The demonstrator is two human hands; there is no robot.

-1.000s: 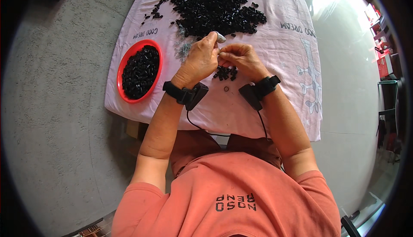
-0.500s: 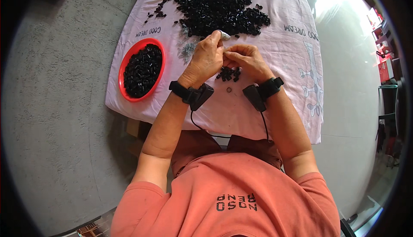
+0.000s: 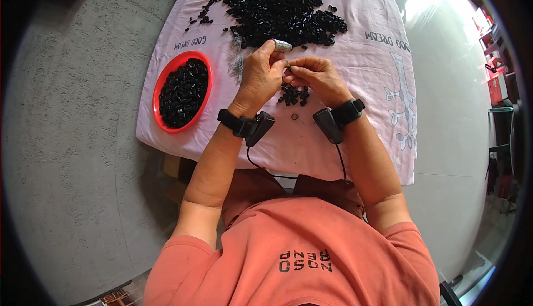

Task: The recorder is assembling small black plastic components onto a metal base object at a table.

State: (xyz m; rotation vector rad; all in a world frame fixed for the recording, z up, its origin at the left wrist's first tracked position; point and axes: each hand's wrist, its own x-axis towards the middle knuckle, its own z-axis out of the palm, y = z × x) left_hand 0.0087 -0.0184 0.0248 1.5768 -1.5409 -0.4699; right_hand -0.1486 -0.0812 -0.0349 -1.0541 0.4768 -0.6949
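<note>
My left hand (image 3: 260,75) and my right hand (image 3: 319,78) meet above the cloth, fingertips pinched close together. Between the fingertips is a small dark piece (image 3: 287,67), too small to make out. A silvery-grey covering (image 3: 282,45) shows at the end of my left index finger. Just below the hands lies a small heap of short black tubular pieces (image 3: 293,95), partly hidden by my right fingers. A little ring (image 3: 295,116) rests nearer to me. Beside my left hand are some silvery-grey strands (image 3: 237,64), partly covered by it.
A large pile of black pieces (image 3: 277,6) spreads over the far part of the pink cloth-covered table (image 3: 369,134). At the left edge stands a red bowl (image 3: 157,106) full of similar pieces. Wrist straps (image 3: 347,114) with black boxes and cables sit on both arms.
My left hand has tilted slightly and shifted a little left, showing more of the grey-covered finger. My right hand stays nearly in place, its fingertips still pinched.
</note>
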